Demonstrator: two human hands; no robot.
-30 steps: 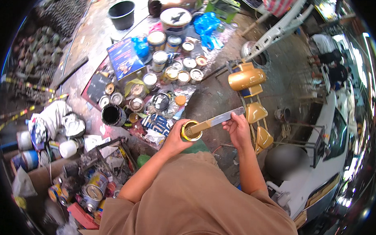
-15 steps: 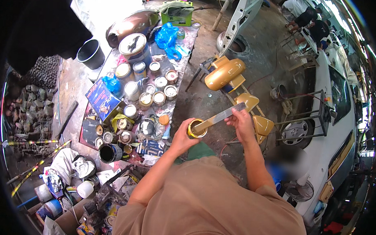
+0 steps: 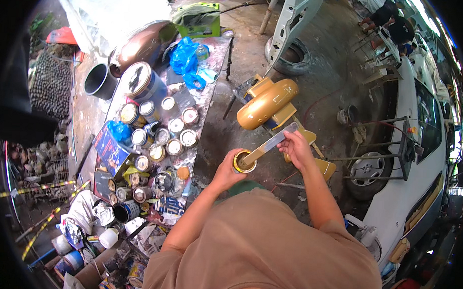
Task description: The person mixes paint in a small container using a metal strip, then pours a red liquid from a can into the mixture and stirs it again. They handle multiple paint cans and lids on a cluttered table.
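My left hand [image 3: 226,172] is wrapped round a small open paint can [image 3: 245,168] with a yellow rim, held in front of my belly. Brownish paint coats the inside of it. In my right hand [image 3: 297,149] is a flat stirring stick [image 3: 268,145], pinched near its upper end. It slants down to the left, and its paint-coated lower end dips into the can's mouth. Beyond the stick, a gold-painted rounded part [image 3: 274,102] rests on a stand, with smaller gold panels [image 3: 325,169] beside it.
To the left a paint-stained table [image 3: 204,118] carries several paint cans [image 3: 188,138], a large bucket [image 3: 142,83] and blue plastic bags [image 3: 184,56]. A white car [image 3: 392,201] stands at the right behind a metal frame [image 3: 405,150]. A tyre [image 3: 293,57] lies ahead. Two people work at the far right.
My view has turned, so the table and its cans sit further left. The stick stands a little steeper in the can, and my right hand has shifted slightly. Both hands keep their hold.
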